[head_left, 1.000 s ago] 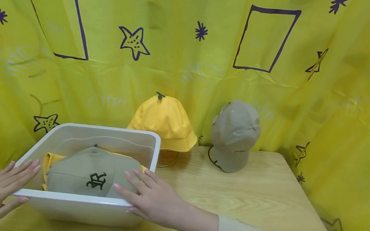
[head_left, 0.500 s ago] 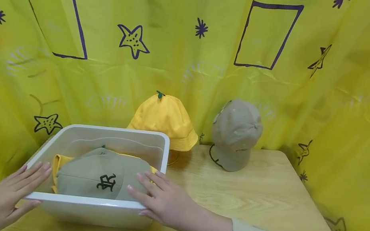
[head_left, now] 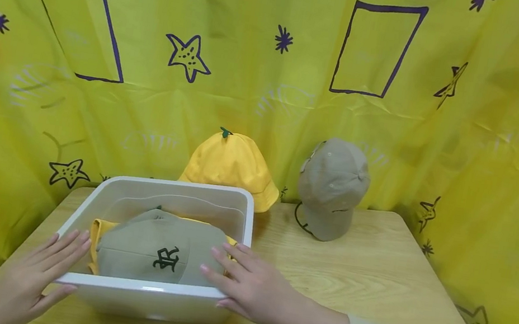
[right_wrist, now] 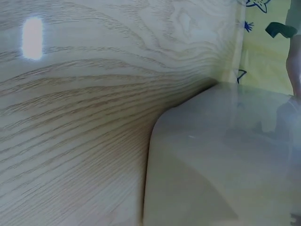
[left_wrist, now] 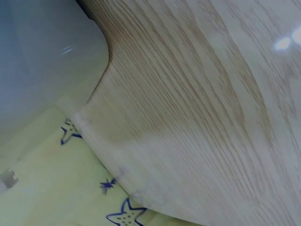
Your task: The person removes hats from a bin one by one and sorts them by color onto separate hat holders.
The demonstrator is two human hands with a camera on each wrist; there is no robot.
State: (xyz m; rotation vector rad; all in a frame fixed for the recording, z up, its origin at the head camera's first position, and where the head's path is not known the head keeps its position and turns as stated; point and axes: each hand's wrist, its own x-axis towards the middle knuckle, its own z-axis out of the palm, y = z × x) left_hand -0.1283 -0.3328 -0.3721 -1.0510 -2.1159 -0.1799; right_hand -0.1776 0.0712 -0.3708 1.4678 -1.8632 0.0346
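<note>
A white plastic bin (head_left: pixel 148 285) stands on the wooden table. Inside lies a grey baseball cap (head_left: pixel 135 253) with a black letter R, over yellow fabric (head_left: pixel 98 230) that shows at its edges. My left hand (head_left: pixel 29 276) rests on the bin's front left corner, fingers straight, thumb outside the rim. At the front right corner my right hand (head_left: pixel 256 292) lies over the rim with extended fingers reaching above the cap's brim. Both wrist views show the bin's outer wall (left_wrist: pixel 47 61) against the table; the hands themselves do not appear there.
Behind the bin stands a yellow bucket hat (head_left: pixel 234 163) with a green sprout, its lower part partly hidden. A grey cap (head_left: pixel 332 187) hangs on a dark stand at the back. A yellow patterned curtain (head_left: pixel 247 109) borders the wooden table (head_left: pixel 364 275).
The bin, with its contents, has slid to the right along the table, and both hands have moved with it. It now covers more of the yellow hat's base.
</note>
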